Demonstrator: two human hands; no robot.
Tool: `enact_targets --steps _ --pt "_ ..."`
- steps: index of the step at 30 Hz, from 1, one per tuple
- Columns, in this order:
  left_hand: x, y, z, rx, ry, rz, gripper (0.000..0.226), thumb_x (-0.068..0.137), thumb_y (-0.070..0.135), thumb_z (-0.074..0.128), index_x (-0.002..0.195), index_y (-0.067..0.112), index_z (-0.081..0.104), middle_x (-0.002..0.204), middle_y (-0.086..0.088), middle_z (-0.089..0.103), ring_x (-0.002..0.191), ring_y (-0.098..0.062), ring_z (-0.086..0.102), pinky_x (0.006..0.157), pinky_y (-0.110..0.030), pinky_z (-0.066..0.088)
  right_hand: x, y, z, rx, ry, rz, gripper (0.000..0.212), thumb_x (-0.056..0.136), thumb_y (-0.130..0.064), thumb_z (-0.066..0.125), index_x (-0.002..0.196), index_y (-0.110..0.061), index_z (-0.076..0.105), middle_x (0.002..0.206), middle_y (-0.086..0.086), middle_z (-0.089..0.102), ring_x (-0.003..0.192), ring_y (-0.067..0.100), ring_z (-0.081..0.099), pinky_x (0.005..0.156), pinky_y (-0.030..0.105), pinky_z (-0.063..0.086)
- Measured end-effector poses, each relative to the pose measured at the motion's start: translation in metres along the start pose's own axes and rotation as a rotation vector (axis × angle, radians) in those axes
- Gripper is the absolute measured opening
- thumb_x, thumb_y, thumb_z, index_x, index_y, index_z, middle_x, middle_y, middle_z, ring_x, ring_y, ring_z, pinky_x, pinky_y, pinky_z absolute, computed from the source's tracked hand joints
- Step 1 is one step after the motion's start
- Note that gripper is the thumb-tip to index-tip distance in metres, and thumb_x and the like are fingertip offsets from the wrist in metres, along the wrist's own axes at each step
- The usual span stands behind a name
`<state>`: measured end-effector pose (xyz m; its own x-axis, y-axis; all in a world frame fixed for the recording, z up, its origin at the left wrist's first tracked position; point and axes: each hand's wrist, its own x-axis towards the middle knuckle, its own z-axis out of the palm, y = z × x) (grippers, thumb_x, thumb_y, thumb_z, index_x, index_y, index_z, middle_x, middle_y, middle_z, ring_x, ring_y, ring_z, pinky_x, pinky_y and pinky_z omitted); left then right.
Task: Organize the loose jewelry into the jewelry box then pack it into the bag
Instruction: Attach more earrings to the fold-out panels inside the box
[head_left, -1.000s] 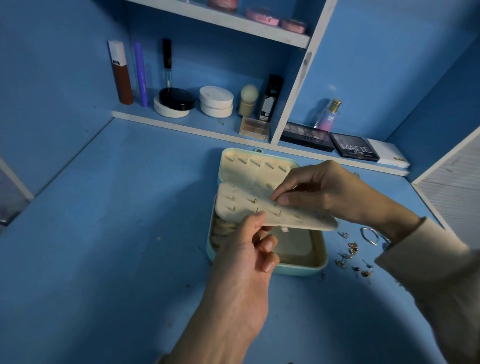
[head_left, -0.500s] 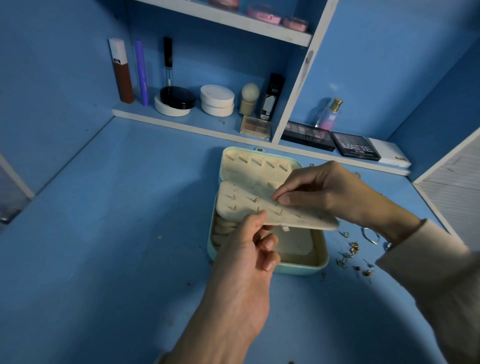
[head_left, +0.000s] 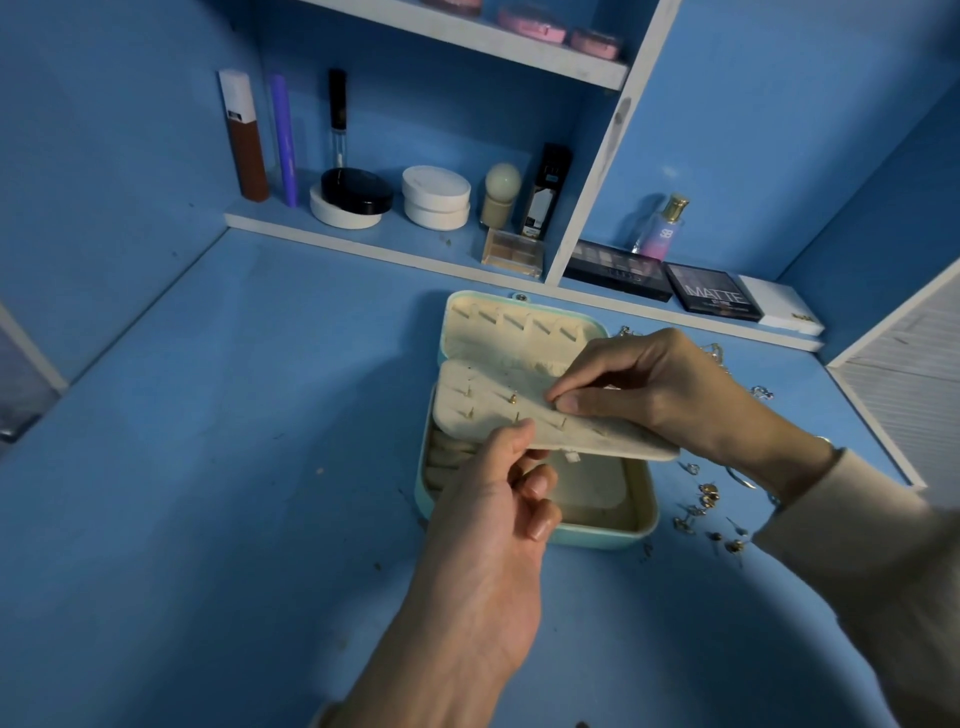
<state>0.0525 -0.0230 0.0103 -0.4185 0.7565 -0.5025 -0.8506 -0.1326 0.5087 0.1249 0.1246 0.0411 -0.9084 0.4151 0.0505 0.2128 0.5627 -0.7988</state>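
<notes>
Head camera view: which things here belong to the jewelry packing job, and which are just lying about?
Job: jewelry box; its earring panel, held by the left hand, touched by the right hand; loose jewelry right of the box.
Lying about: compacts, eyeshadow palettes, perfume bottle, all on the shelf.

Left hand (head_left: 483, 525), right hand (head_left: 660, 384): pinch grips

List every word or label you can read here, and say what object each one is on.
"MATTE": on the dark eyeshadow palette.
"SB": on the pink perfume bottle.
Too blurred to read: labels on the black tube and the brown tube.
</notes>
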Motion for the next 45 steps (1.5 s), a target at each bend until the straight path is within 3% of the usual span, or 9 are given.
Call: enact_targets --steps 4,8,15,24,30,38,45 --pt "0.000 0.000 0.000 0.001 0.005 0.001 0.016 0.088 0.012 0.056 0.076 0.019 0.049 0.063 0.005 0.042 0.046 -0.005 0.033 0.038 -0.015 0.022 0.004 -0.004 -0.005 -0.075 -0.044 0.010 0.015 0.074 -0.023 0.070 0.087 -0.017 0.075 0.083 -0.003 0.072 0.077 0.012 0.065 0.071 0.019 0.049" --pt "0.000 0.000 0.000 0.000 0.000 0.004 0.010 0.087 0.012 0.057 0.082 0.019 0.050 0.064 0.005 0.043 0.047 -0.005 0.033 0.039 -0.015 0.022 0.013 -0.013 -0.017 -0.106 -0.167 0.068 0.018 0.077 -0.009 0.072 0.092 -0.020 0.074 0.083 -0.002 0.074 0.075 0.010 0.066 0.073 0.020 0.052" --pt "0.000 0.000 -0.001 -0.015 -0.004 0.014 0.009 0.087 0.013 0.058 0.092 0.017 0.052 0.065 0.005 0.043 0.047 -0.005 0.033 0.038 -0.015 0.023 0.023 -0.026 -0.022 -0.305 -0.270 0.030 0.009 0.080 -0.009 0.071 0.087 -0.014 0.074 0.080 -0.001 0.073 0.076 0.014 0.067 0.078 0.037 0.053" --pt "0.000 -0.002 -0.001 -0.022 -0.001 0.028 0.008 0.087 0.011 0.057 0.088 0.017 0.051 0.065 0.004 0.045 0.048 -0.006 0.033 0.038 -0.015 0.024 0.023 -0.024 -0.015 -0.553 -0.244 -0.149 0.008 0.082 -0.008 0.069 0.086 -0.014 0.073 0.077 -0.004 0.071 0.068 0.008 0.062 0.067 0.027 0.049" --pt "-0.001 -0.002 0.000 -0.026 0.015 0.025 0.009 0.087 0.012 0.057 0.087 0.017 0.050 0.066 0.004 0.043 0.049 -0.006 0.034 0.037 -0.015 0.024 0.026 -0.034 -0.020 -0.530 -0.328 -0.103 0.009 0.082 -0.007 0.067 0.085 -0.014 0.072 0.079 -0.004 0.071 0.073 0.007 0.064 0.072 0.025 0.050" --pt "-0.004 -0.001 0.001 -0.025 0.044 0.015 0.012 0.088 0.010 0.057 0.084 0.019 0.051 0.058 0.007 0.043 0.050 -0.007 0.034 0.039 -0.016 0.023 0.024 -0.035 -0.013 -0.644 -0.301 -0.126 0.008 0.082 -0.008 0.065 0.083 -0.014 0.071 0.074 -0.003 0.070 0.071 0.008 0.060 0.066 0.019 0.046" --pt "-0.004 -0.001 0.002 -0.001 0.056 0.024 0.018 0.088 0.008 0.056 0.076 0.020 0.048 0.058 0.007 0.042 0.050 -0.007 0.033 0.038 -0.017 0.021 0.024 -0.036 -0.005 -0.761 -0.279 -0.135 0.011 0.080 -0.008 0.059 0.074 -0.011 0.067 0.064 -0.003 0.063 0.065 -0.004 0.051 0.060 0.017 0.042"
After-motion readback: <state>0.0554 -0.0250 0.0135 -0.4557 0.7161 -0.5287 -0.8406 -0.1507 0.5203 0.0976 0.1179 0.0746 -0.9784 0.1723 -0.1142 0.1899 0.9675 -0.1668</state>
